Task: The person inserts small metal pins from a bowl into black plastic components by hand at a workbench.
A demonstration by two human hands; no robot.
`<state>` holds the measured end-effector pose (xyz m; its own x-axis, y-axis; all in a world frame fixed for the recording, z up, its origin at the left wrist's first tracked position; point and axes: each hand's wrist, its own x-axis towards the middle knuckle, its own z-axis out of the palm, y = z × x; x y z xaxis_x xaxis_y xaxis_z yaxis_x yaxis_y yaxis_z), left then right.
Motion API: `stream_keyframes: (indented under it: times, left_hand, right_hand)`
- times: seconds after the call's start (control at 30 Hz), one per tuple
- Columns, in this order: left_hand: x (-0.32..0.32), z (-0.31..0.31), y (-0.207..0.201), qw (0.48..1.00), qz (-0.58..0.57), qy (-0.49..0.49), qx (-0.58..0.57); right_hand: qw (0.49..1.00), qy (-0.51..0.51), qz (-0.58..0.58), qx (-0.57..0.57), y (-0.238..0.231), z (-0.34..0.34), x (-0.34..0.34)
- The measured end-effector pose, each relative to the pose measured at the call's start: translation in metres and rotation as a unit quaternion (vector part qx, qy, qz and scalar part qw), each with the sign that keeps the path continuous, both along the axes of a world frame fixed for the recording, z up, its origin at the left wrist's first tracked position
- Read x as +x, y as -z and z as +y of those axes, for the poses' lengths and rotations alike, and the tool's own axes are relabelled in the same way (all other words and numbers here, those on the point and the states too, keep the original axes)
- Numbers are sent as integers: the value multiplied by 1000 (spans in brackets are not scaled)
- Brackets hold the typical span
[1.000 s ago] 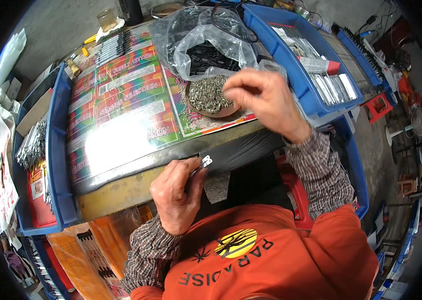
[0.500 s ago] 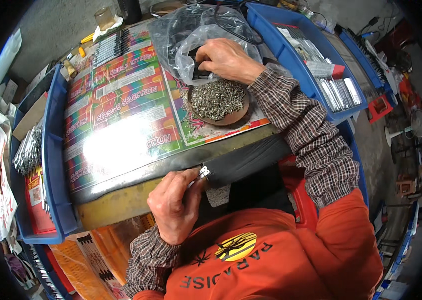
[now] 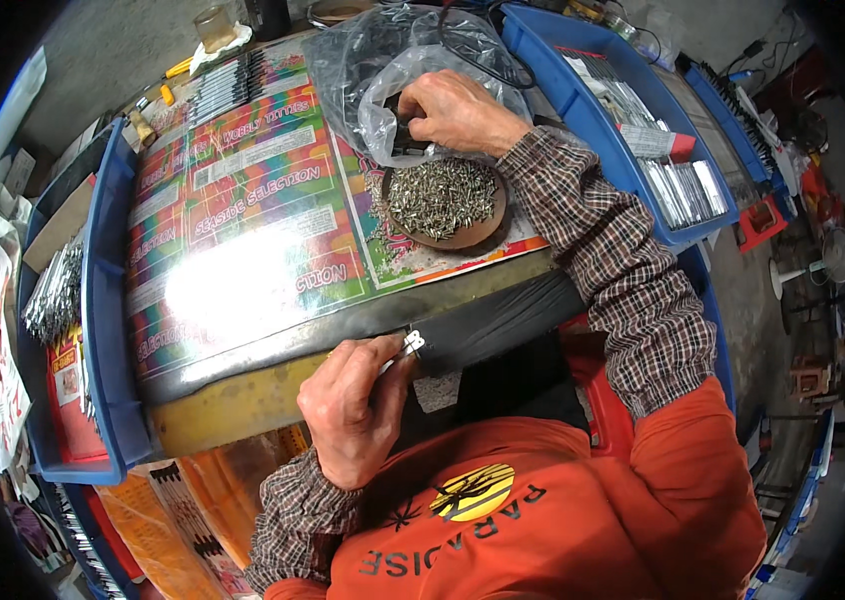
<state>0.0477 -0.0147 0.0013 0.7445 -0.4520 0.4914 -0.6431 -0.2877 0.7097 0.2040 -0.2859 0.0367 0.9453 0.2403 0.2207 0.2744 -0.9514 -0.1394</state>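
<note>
At the near edge of the table, my left hand [image 3: 355, 405] pinches a small silver metal piece [image 3: 414, 342] between thumb and fingers. Its end with holes sticks out to the right; the rest is covered by the fingers. Farther off, my right hand [image 3: 458, 112] reaches into the mouth of a clear plastic bag [image 3: 348, 75], fingers curled at some dark pieces [image 3: 405, 134]. What its fingertips hold is too small to make out. Just nearer than that hand stands a round brown dish [image 3: 481, 233], heaped with small metal rivet-like parts [image 3: 441, 198].
Colourful printed sheets [image 3: 258, 215] cover the tabletop. Blue bins stand left [image 3: 111, 330] and right [image 3: 583, 110], holding thin metal strips. Long silver pieces [image 3: 221, 92] lie in a row at the back left. Small parts are scattered beside the dish.
The view has shifted slightly. My right hand still works in the bag with its fingers a little more curled; my left hand keeps the metal piece at the table edge.
</note>
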Motion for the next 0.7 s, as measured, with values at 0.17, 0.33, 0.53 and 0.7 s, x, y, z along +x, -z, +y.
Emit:
stream_keyframes:
  times: [0.17,0.33,0.53,0.7]
  left_hand:
    - [-3,0,-1,1000,9,-2,-8]
    - [-4,2,-3,1000,18,0,-12]
    - [-4,3,-3,1000,16,-4,-15]
    - [-7,3,-4,1000,15,-8,-10]
  right_hand:
    - [999,-6,-25,47,3,-9,-9]
    - [995,-5,-34,95,3,-17,-16]
    - [984,-14,-78,161,0,-16,-36]
    - [992,-11,-92,90,-4,-15,-43]
